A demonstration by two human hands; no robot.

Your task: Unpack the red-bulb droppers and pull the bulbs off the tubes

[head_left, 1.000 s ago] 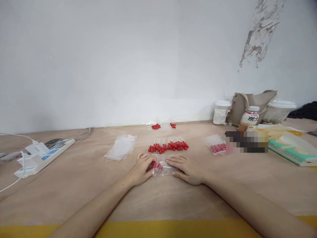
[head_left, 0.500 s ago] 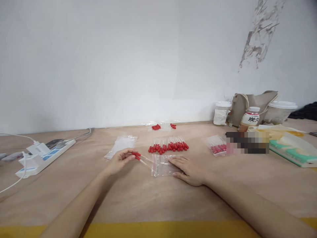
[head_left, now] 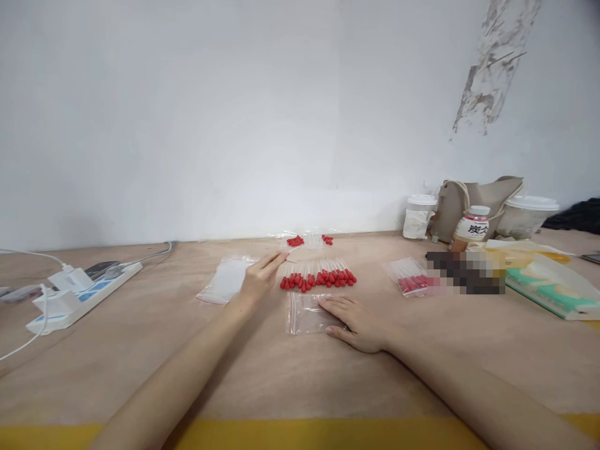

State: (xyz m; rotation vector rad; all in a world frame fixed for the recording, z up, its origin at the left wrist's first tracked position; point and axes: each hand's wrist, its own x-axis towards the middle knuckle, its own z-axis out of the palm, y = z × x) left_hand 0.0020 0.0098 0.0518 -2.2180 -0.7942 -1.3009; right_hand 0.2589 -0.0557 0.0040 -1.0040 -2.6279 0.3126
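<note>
The right hand [head_left: 354, 324] lies palm down on the brown surface [head_left: 300, 381], its fingers extended and slightly parted, the thumb apart from them. They rest on the right part of a flat, clear plastic zip bag [head_left: 305, 316] without pinching it; the bag's red-lined edge faces left.

The left hand [head_left: 261, 277] reaches forward over the surface, left of the bag and beyond it, its fingers straight and close together. A thin pale line shows by the fingertips, but whether they grip anything cannot be told.

Just beyond the bag, a row of slender clear sticks with rounded red tips [head_left: 319, 278] lies on the surface, tips toward the person. The left fingers are near its left end. Farther back, close to the white wall [head_left: 234, 125], lies clear plastic packaging with small red pieces in two clusters [head_left: 295, 240].

Left of the row, partly behind the left hand, is a flat pile of translucent plastic zip bags [head_left: 225, 281]. To the right lies a clear plastic bag holding red-tipped sticks [head_left: 410, 279], beside a pixelated patch. A long white power strip [head_left: 100, 294] sits at far left.
</note>
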